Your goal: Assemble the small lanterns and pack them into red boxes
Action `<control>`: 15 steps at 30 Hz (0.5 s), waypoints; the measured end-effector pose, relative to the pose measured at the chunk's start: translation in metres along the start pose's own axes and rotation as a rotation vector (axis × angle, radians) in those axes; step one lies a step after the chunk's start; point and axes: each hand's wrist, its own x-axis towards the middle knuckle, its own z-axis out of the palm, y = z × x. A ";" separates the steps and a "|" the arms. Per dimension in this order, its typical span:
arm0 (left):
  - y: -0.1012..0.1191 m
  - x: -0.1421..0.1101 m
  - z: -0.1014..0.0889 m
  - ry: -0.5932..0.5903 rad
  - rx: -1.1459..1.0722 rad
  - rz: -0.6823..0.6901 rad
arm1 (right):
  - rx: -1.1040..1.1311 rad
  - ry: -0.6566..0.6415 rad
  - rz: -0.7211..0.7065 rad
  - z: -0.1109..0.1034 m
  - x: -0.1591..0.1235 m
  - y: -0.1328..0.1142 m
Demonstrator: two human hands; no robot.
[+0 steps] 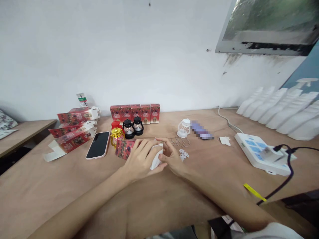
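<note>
Box [123, 149] just below frame centre, left hand [141, 154] wrapped over it, right hand [171, 159] pinching its white end [156, 160], likely to keep it steady; five red boxes [136, 114] lined up above, probably parked out of the way; print too small to read

No text legible from here; lettering on the standing red boxes [136, 114] is too small and blurred.
</note>
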 end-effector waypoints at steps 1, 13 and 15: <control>0.002 -0.001 0.001 0.023 -0.020 0.011 | 0.026 -0.054 0.053 0.000 0.000 -0.001; -0.015 0.016 -0.029 0.024 -0.178 -0.643 | -0.846 -0.110 -0.663 -0.005 -0.008 0.007; -0.021 0.015 -0.029 -0.073 -0.277 -0.663 | -1.058 -0.159 -0.795 -0.007 -0.010 0.010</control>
